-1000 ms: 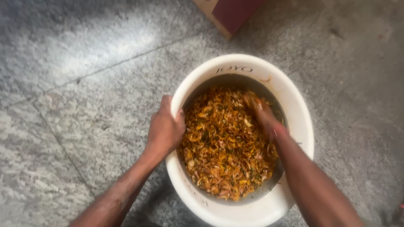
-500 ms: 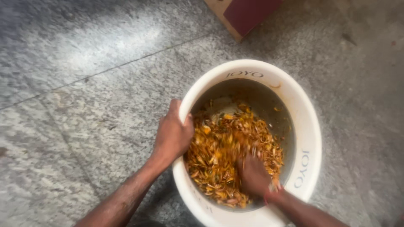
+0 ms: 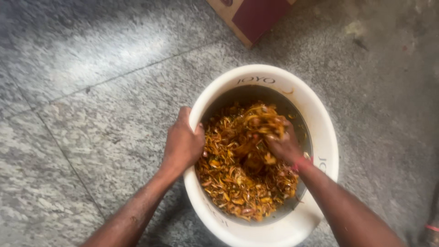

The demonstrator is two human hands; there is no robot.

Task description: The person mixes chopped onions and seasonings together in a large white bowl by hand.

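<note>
I look straight down at a white round basin (image 3: 320, 123) standing on the grey speckled stone floor (image 3: 91, 114). Inside it sits a darker metal bowl (image 3: 256, 93), its grey wall showing along the far side, and that bowl holds a heap of orange-brown shredded mix (image 3: 238, 183) with flecks of green in it.

My left hand (image 3: 183, 144) is closed over the basin's left rim, fingers curled on the inner side and the thumb side lying on the outer wall, so it grips the rim. My right hand (image 3: 279, 142) is down in the mix, towards the right side of the bowl, with strands lying over the knuckles and stuck to the fingers. The fingers look curled around a clump of the mix, but they are blurred and partly buried, so I cannot tell how tightly they are closed. A thin red band (image 3: 302, 163) circles the right wrist, just above the mix.

The mix fills the near and middle part of the bowl and leaves the far wall bare. At the top edge of the view, beyond the basin and apart from it, lies the corner of a dark red cardboard box (image 3: 258, 18) on the floor.
</note>
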